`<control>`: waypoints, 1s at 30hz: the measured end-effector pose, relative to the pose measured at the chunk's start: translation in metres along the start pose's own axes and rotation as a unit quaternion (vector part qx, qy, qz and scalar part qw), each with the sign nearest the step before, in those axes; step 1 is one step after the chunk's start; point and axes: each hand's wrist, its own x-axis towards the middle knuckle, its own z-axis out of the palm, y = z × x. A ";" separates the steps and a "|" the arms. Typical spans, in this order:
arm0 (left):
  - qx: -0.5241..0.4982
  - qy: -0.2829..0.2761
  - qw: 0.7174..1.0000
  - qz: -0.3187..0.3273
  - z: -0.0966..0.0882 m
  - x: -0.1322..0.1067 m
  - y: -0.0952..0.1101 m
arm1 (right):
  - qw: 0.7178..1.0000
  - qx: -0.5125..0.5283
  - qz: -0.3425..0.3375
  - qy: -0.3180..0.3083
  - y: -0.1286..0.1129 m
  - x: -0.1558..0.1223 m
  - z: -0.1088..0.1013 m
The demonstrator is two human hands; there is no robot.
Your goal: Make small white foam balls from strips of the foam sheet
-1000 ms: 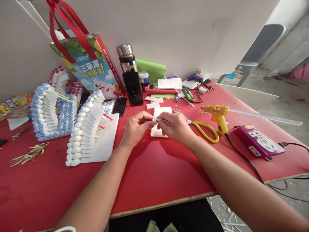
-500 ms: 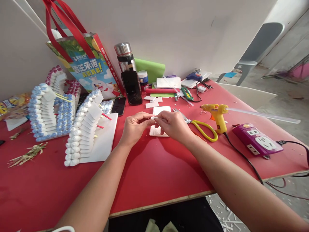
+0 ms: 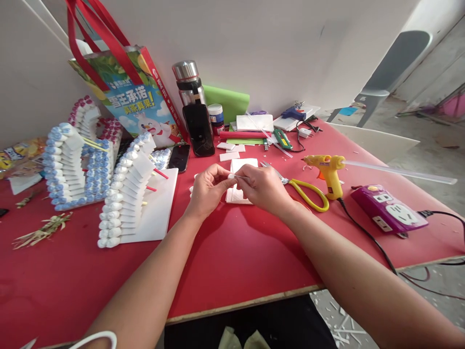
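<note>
My left hand [image 3: 210, 189] is closed in a pinch on a small white rounded piece [image 3: 231, 176], which looks like rolled paper or tissue. Close against it, my right hand [image 3: 261, 186] pinches a thin pale sliver [image 3: 242, 177] that meets the white piece; its exact kind is too small to make out. Beneath the fingers lies a stack of white tissue [image 3: 240, 196] on the red table. A few small white pieces [image 3: 191, 190] show just left of my left hand, partly covered by it.
To the left stand curved models of white and blue rolls [image 3: 112, 213], [image 3: 60, 165]. Scissors with yellow handles [image 3: 308, 195], a yellow glue gun [image 3: 327, 172] and a purple power strip [image 3: 390, 211] lie right. Behind are a bottle [image 3: 189, 82], a phone [image 3: 198, 128] and a bag [image 3: 134, 102].
My fingers have shifted slightly around the white piece. The thin sliver now shows at my right fingertips, and small white pieces show beside my left hand.
</note>
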 end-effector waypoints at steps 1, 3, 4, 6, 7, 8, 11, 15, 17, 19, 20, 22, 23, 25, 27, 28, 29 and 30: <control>-0.010 -0.001 1.000 -0.006 0.000 0.001 0.000 | 1.000 0.017 0.009 -0.003 -0.001 0.001 -0.001; -0.036 -0.004 0.999 -0.020 -0.003 0.002 0.000 | 0.991 0.121 0.060 -0.024 -0.003 0.003 -0.004; -0.049 -0.005 0.998 -0.025 -0.005 0.002 0.000 | 0.974 0.199 0.098 -0.044 -0.003 0.005 -0.006; -0.072 -0.007 0.997 -0.030 -0.010 0.003 -0.001 | 0.913 0.351 0.185 -0.091 -0.002 0.009 -0.010; -0.077 -0.009 0.997 -0.030 -0.011 0.003 -0.001 | 0.876 0.411 0.225 -0.114 0.000 0.011 -0.011; -0.078 -0.011 0.997 -0.028 -0.013 0.003 -0.001 | 0.840 0.456 0.260 -0.138 0.003 0.012 -0.012; -0.061 -0.016 0.998 -0.020 -0.014 0.003 -0.002 | 0.759 0.536 0.312 -0.196 0.010 0.015 -0.012; -0.052 -0.032 0.998 -0.012 -0.014 0.003 -0.001 | 0.743 0.564 0.297 -0.206 0.014 0.012 -0.011; -0.051 -0.037 0.998 -0.004 -0.015 0.003 0.001 | 0.748 0.564 0.286 -0.203 0.014 0.010 -0.011; -0.048 -0.043 0.998 0.000 -0.015 0.002 0.002 | 0.756 0.559 0.276 -0.200 0.013 0.009 -0.012; -0.046 -0.046 0.998 0.000 -0.015 0.002 0.003 | 0.762 0.553 0.273 -0.198 0.013 0.009 -0.012; -0.043 -0.049 0.998 0.001 -0.015 0.002 0.004 | 0.779 0.533 0.268 -0.192 0.012 0.009 -0.013; -0.041 -0.048 0.998 0.001 -0.014 0.002 0.004 | 0.789 0.521 0.265 -0.187 0.012 0.009 -0.013; -0.041 -0.044 0.998 0.000 -0.013 0.002 0.004 | 0.806 0.503 0.254 -0.181 0.011 0.009 -0.013; -0.039 -0.039 0.998 -0.005 -0.013 0.002 0.005 | 0.820 0.488 0.235 -0.184 0.011 0.009 -0.013; -0.036 -0.037 0.999 -0.006 -0.013 0.002 0.005 | 0.829 0.477 0.224 -0.187 0.010 0.009 -0.013; -0.032 -0.035 0.999 -0.007 -0.012 0.002 0.006 | 0.841 0.460 0.213 -0.188 0.010 0.009 -0.013; -0.027 -0.033 0.999 -0.007 -0.012 0.002 0.006 | 0.857 0.436 0.203 -0.184 0.009 0.009 -0.012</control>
